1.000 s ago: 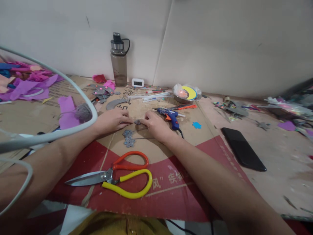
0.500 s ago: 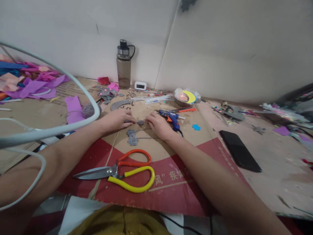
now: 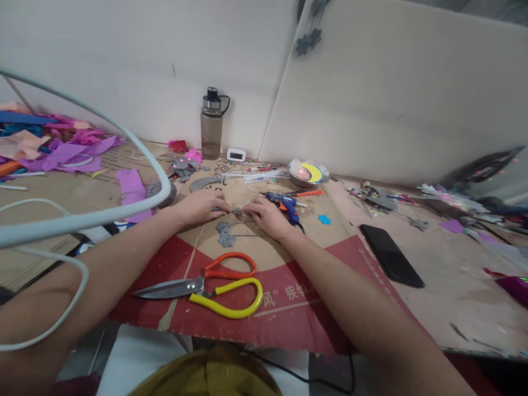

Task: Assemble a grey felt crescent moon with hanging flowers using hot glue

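Left hand (image 3: 202,206) and right hand (image 3: 267,215) pinch a small grey cut-out (image 3: 236,211), fingertips closed, holding it flat on cardboard (image 3: 330,239). Scissors (image 3: 206,286) lie nearby, untouched.

A plain off-white wall (image 3: 124,55) stands behind the table on the left. A large off-white board (image 3: 391,93) stands beside it on the right, and their edges meet in a slanted seam (image 3: 282,93). A flattened brown-and-red cardboard sheet (image 3: 289,297) covers the worktop, with a pale, stained tabletop (image 3: 454,286) showing to its right. The light is soft and even.
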`<state>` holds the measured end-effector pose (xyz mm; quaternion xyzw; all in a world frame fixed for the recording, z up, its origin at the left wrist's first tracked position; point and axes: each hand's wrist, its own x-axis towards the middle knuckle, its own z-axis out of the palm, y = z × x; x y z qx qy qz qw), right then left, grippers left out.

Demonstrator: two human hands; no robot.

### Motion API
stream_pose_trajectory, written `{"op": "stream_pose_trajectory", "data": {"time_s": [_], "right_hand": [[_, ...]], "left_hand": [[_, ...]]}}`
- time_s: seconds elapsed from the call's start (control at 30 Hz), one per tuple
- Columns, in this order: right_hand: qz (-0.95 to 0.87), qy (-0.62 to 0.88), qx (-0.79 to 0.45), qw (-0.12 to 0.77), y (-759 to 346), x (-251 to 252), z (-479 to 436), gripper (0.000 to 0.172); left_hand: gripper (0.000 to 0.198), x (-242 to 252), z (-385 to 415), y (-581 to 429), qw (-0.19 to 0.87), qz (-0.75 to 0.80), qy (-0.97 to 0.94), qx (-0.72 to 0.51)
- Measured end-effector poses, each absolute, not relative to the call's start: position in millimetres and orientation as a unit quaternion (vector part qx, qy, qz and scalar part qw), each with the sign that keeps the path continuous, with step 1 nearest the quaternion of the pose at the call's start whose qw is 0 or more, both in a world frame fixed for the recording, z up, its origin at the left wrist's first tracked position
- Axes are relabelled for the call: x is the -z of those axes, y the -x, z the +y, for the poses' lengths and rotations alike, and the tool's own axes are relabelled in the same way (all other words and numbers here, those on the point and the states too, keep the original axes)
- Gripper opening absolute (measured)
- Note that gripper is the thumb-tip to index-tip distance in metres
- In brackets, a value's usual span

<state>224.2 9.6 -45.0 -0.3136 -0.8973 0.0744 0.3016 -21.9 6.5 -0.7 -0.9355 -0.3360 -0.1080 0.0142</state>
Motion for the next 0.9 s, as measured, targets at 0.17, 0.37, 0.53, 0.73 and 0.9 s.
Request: {"op": "stream_pose_trajectory", "data": {"time_s": [0.17,0.37,0.53,0.73,0.9], "right_hand": [[-0.895,0.322,-0.059,0.304,-224.6,47.7,11.1,0.031],[-0.900,0.320,-0.055,0.292,-225.1,47.1,11.9,0.034],[-0.897,0.318,-0.050,0.302,-224.1,47.1,11.7,0.031],[-0.900,0.319,-0.061,0.291,-224.4,43.9,10.7,0.023],[-0.896,0.326,-0.056,0.295,-224.1,42.0,7.9,0.019]], "left_hand": [[0.027,0.2,6.5,22.3,0.016,-0.324,0.939,0.113],[0.029,-1.4,5.7,19.1,0.028,-0.329,0.939,0.092],[0.027,1.3,6.2,19.0,0.015,-0.333,0.936,0.115],[0.022,2.8,5.6,18.6,-0.003,-0.368,0.918,0.146],[0.022,2.1,4.0,16.9,-0.004,-0.375,0.916,0.144]]}}
